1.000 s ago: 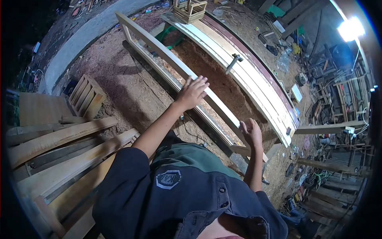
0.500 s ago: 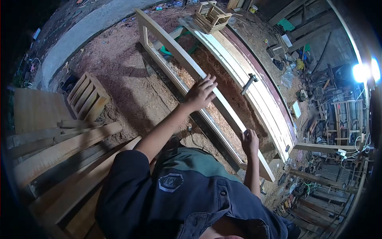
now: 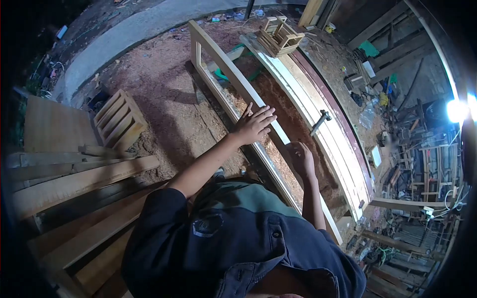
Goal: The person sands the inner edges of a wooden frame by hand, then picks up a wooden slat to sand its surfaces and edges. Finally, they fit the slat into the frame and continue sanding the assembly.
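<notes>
A long pale wooden frame (image 3: 222,58) stands on edge, slanting from upper left to lower right in front of me. My left hand (image 3: 255,125) rests on its upper rail with the fingers stretched out and spread. Farther down the same rail, my right hand (image 3: 301,159) has its fingers curled in at the rail's edge. Those fingertips are partly hidden, and I cannot make out what is in them. Beyond the frame, a clamp-like metal tool (image 3: 320,122) lies on a long light board (image 3: 343,156).
A small slatted wooden piece (image 3: 279,37) sits at the board's far end. Another slatted wooden piece (image 3: 119,120) stands on the sawdust-covered ground at left. Stacked planks (image 3: 84,186) lie beside me. Bright lamps (image 3: 457,110) and scattered timber are on the right.
My right hand has moved up along the rail, closer to my left hand. My left hand's fingers are spread wider on the rail. The whole view has shifted slightly.
</notes>
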### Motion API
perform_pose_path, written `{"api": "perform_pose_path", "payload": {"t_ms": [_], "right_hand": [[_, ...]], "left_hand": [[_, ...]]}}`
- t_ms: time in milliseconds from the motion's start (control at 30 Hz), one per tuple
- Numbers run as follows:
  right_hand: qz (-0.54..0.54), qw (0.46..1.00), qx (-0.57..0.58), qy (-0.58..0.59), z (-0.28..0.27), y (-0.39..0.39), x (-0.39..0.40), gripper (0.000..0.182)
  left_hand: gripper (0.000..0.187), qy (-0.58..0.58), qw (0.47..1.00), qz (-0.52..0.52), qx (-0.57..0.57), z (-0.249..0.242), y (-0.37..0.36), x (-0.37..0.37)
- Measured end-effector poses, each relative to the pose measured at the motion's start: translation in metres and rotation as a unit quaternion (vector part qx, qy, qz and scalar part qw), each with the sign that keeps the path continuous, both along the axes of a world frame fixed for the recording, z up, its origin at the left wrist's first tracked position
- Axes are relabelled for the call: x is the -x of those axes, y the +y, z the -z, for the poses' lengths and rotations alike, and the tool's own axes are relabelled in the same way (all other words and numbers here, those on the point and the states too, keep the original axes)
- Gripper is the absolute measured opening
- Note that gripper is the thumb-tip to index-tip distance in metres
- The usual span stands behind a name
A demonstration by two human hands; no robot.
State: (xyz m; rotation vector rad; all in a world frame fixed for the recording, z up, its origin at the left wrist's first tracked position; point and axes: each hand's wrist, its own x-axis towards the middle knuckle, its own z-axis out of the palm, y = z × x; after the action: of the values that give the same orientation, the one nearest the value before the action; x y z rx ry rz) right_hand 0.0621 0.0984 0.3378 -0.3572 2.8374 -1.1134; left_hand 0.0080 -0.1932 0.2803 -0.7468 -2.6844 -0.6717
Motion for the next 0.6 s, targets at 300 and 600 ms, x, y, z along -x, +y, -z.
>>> {"api": "perform_pose_path", "payload": {"t_ms": [300, 600], "right_hand": [[0.064, 0.992, 0.092, -0.053, 0.014, 0.001, 0.010, 0.015], [0.003, 0.996, 0.071, -0.057, 0.001, -0.052, 0.057, 0.026]], "left_hand": [[0.046, 0.008, 0.999, -0.043, 0.031, -0.008, -0.052, 0.044], [0.035, 0.027, 0.995, 0.067, -0.072, -0.022, -0.079, 0.079]]}}
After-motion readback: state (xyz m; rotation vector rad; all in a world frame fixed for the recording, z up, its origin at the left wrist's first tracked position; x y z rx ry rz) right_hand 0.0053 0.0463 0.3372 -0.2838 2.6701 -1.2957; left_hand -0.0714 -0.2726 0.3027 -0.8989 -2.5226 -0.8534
